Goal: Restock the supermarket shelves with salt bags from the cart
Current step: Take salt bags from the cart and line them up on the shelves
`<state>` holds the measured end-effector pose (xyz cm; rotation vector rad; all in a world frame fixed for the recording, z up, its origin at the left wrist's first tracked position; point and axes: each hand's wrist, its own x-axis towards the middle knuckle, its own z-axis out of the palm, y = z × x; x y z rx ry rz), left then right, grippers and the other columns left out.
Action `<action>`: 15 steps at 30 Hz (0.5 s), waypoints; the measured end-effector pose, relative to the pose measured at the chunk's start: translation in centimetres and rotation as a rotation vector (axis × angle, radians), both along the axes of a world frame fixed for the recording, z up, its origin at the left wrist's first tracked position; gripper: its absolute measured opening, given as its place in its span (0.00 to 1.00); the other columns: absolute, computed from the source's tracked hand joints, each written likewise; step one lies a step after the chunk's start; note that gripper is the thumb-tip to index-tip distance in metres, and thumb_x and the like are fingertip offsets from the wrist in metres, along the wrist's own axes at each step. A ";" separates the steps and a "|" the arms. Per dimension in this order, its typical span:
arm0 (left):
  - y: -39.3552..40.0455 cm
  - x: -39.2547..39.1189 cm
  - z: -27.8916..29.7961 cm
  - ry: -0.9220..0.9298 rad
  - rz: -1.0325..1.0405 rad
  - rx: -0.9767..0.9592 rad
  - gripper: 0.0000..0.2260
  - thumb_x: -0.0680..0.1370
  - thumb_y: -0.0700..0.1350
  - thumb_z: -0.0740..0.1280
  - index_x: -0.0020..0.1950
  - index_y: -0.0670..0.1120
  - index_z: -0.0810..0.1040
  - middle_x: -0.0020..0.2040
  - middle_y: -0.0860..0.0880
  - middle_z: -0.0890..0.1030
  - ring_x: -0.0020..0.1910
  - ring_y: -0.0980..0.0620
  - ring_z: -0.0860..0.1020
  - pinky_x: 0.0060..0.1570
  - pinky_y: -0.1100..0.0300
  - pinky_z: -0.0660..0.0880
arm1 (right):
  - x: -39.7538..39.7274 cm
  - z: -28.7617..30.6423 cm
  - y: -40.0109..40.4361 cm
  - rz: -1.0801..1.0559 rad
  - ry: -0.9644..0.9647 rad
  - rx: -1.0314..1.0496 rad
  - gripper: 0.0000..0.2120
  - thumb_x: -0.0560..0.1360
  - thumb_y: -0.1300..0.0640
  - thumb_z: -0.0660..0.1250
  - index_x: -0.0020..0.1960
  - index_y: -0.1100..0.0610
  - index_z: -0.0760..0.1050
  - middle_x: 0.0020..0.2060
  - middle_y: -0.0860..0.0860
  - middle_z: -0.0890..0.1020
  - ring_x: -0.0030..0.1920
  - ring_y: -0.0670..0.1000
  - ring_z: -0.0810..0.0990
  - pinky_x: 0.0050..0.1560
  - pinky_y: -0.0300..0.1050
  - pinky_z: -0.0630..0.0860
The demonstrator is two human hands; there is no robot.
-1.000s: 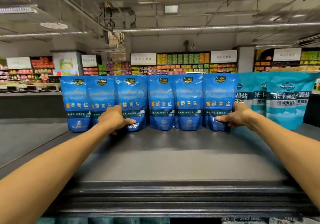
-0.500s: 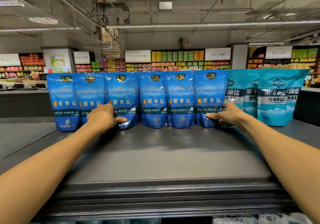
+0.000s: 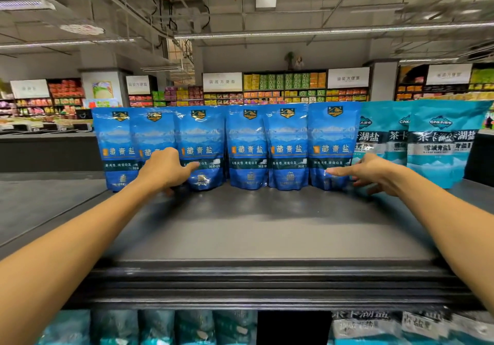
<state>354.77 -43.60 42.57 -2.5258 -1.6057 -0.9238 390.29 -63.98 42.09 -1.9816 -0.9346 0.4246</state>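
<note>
Six dark blue salt bags [image 3: 248, 147] stand upright in a row on the top shelf [image 3: 256, 227] | left hand [image 3: 163, 169] reaches to the row's left bags, grip loose, thumb touching one | right hand [image 3: 371, 171] at the row's right end, fingers spread, holding nothing.

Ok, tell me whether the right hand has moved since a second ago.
No. The right hand stays at the right edge of the last dark blue bag; only its fingers have spread.

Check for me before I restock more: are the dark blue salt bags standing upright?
Upright: all six dark blue salt bags stand on their bases in a row on the top shelf, labels facing out.
</note>
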 end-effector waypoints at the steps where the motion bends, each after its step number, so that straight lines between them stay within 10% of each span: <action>1: -0.5 -0.3 0.1 -0.031 -0.018 0.009 0.26 0.79 0.58 0.65 0.29 0.39 0.75 0.20 0.48 0.76 0.28 0.47 0.79 0.45 0.53 0.78 | -0.3 0.3 -0.7 -0.003 -0.017 -0.026 0.31 0.63 0.40 0.80 0.53 0.57 0.71 0.49 0.52 0.79 0.46 0.50 0.80 0.39 0.47 0.71; 5: -3.6 -0.9 0.1 -0.189 -0.098 0.051 0.20 0.79 0.52 0.67 0.33 0.40 0.76 0.27 0.47 0.77 0.33 0.50 0.77 0.46 0.52 0.75 | -1.8 1.6 -3.4 0.001 -0.155 -0.059 0.32 0.60 0.39 0.81 0.46 0.57 0.66 0.42 0.51 0.76 0.40 0.50 0.79 0.34 0.45 0.69; 9: -9.5 0.2 -0.5 -0.398 -0.243 0.085 0.10 0.78 0.53 0.68 0.42 0.48 0.77 0.38 0.51 0.83 0.41 0.50 0.82 0.43 0.53 0.76 | -3.1 0.8 -6.4 -0.036 -0.183 0.128 0.32 0.67 0.42 0.78 0.60 0.59 0.68 0.52 0.53 0.76 0.44 0.53 0.82 0.36 0.46 0.71; 15: -20.8 5.6 -2.2 -0.702 -0.613 -0.082 0.07 0.78 0.48 0.68 0.43 0.46 0.77 0.37 0.47 0.83 0.33 0.54 0.84 0.31 0.56 0.77 | -6.3 -0.9 -13.6 0.056 -0.118 0.616 0.02 0.76 0.58 0.71 0.48 0.55 0.78 0.46 0.63 0.84 0.40 0.50 0.85 0.42 0.44 0.76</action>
